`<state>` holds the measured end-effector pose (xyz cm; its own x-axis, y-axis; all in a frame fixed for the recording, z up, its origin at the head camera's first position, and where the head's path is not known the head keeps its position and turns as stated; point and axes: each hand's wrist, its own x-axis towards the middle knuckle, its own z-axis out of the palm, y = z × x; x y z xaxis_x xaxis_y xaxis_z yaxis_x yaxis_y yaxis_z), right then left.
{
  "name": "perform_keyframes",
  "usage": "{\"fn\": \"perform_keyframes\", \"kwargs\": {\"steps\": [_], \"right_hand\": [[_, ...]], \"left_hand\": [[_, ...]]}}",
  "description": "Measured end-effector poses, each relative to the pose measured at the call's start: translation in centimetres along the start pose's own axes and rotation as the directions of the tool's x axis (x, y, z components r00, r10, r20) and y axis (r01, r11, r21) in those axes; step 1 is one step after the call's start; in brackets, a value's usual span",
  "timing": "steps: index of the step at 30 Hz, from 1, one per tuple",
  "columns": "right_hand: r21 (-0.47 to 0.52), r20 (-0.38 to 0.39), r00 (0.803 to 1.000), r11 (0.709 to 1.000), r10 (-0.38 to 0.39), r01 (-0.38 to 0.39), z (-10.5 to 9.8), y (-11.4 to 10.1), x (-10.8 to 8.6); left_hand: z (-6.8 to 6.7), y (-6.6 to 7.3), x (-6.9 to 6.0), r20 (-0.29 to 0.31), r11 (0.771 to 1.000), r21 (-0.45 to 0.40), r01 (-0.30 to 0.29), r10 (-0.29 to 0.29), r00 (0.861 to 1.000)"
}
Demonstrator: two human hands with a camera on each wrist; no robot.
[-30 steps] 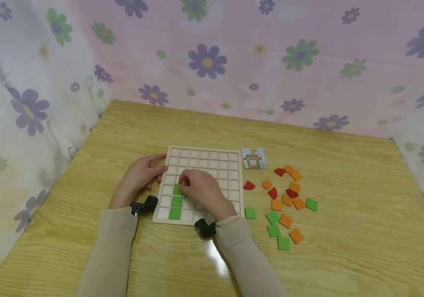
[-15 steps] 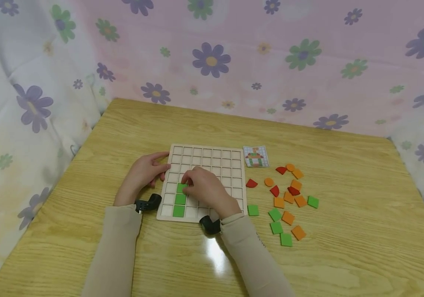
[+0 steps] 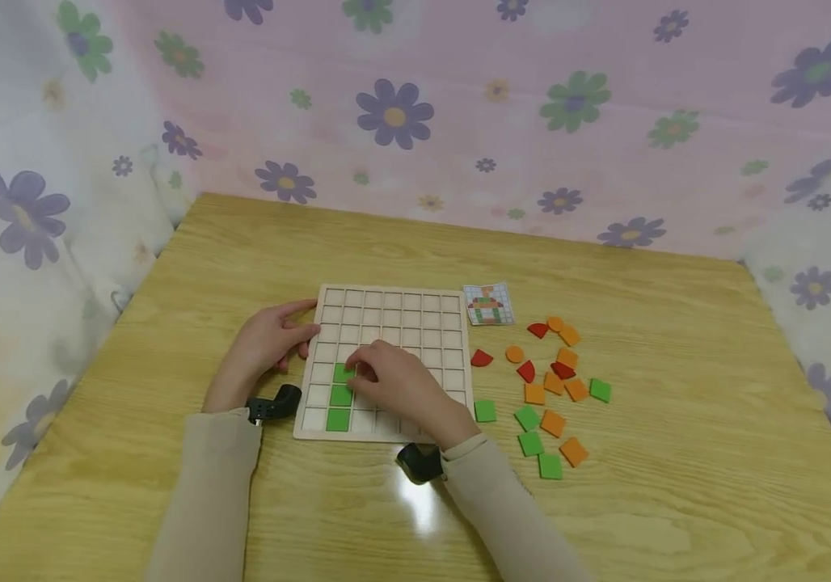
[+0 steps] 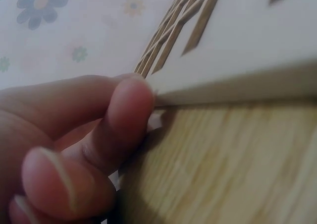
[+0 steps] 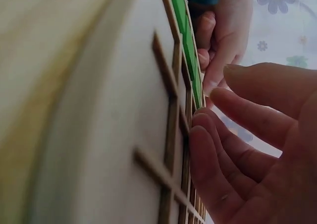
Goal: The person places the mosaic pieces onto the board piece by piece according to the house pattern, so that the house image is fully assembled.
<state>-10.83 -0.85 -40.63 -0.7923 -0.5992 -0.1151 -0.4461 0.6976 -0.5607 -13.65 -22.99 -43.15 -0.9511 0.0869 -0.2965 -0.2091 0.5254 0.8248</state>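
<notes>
Head | pale wooden grid board (image 3: 412, 318), three flat green tiles (image 3: 340, 395) in one column | my right hand (image 3: 402, 384), loosely parted, over it | my left hand (image 3: 264, 339), relaxed, touching its edge

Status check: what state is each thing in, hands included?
Wooden grid board: flat, partly filled
Three green squares: in one board column
Pattern card: lying face up
Other green, orange, red tiles: loose, scattered
Left hand: touching board's left edge
Right hand: at top green square, contact unclear

place: is looking like a screened indoor spot, room type unclear
wood-grain table (image 3: 677, 485): is standing within
flowered cloth (image 3: 459, 48): is hanging behind and on both sides
</notes>
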Motion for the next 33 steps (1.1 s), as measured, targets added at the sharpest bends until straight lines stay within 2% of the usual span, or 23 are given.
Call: {"fn": "perform_keyframes", "kwargs": {"steps": [7,13,19,23,27,33], "right_hand": [[-0.01,-0.024,0.996,0.996,-0.088,0.088,0.0,0.1,-1.6],[-0.07,-0.022,0.992,0.99,-0.123,0.121,-0.2,-0.1,-2.1],[-0.135,0.023,0.989,0.979,-0.149,0.151,-1.2,-0.2,-2.4],[-0.066,0.073,0.98,0.98,-0.185,0.19,-2.3,0.4,-2.8],[-0.008,0.081,0.984,0.987,-0.158,0.159,-3.6,1.5,-3.3],[-0.017,0.055,0.997,0.998,-0.058,0.059,-6.0,3.7,-3.8]], "left_hand": [[0.0,0.1,-0.2,0.011,1.0,-0.009,0.014,-0.014,1.0],[0.0,0.2,-0.3,0.003,1.0,-0.012,0.027,-0.027,1.0],[0.1,0.3,-0.1,-0.006,1.0,-0.023,0.019,-0.019,1.0],[0.3,0.4,0.0,-0.008,1.0,-0.017,0.021,-0.022,1.0],[0.5,0.5,-0.1,0.003,0.998,-0.04,0.051,-0.051,0.999],[0.4,0.3,-0.3,-0.008,0.998,-0.062,0.027,-0.027,1.0]]}}
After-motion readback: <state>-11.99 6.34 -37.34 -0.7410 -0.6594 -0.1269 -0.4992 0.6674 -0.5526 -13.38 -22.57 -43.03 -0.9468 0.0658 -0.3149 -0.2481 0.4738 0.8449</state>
